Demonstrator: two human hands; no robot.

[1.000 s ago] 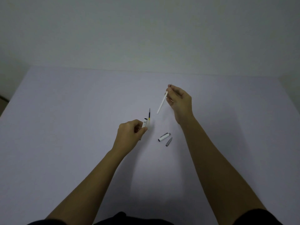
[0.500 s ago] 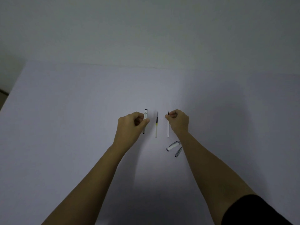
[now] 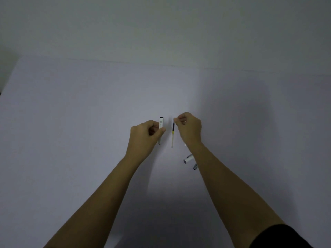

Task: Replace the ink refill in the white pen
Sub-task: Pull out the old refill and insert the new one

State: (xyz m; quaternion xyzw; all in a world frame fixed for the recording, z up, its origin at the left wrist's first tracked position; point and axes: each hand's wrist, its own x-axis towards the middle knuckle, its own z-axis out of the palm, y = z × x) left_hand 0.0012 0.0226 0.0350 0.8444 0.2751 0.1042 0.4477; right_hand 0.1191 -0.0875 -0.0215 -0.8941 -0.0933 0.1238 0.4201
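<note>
The left hand [image 3: 146, 136] grips the white pen barrel [image 3: 160, 128] upright near the middle of the pale surface [image 3: 71, 122]. Just beside it, the right hand [image 3: 189, 128] pinches the top of the ink refill [image 3: 172, 136]. A cap [image 3: 188, 159] and tip piece [image 3: 195, 167] lie by the right forearm. Wide bare room extends to every edge.

A plain white table [image 3: 71, 140] fills the lower view, its far edge meeting a pale wall [image 3: 161, 24]. On it lies a thin ink refill [image 3: 172, 136], pointing away from the person. Nearer and to the right lie a white pen cap [image 3: 188, 159] and, just beside it, a small grey tip piece [image 3: 195, 167], both partly hidden by the right forearm
</note>
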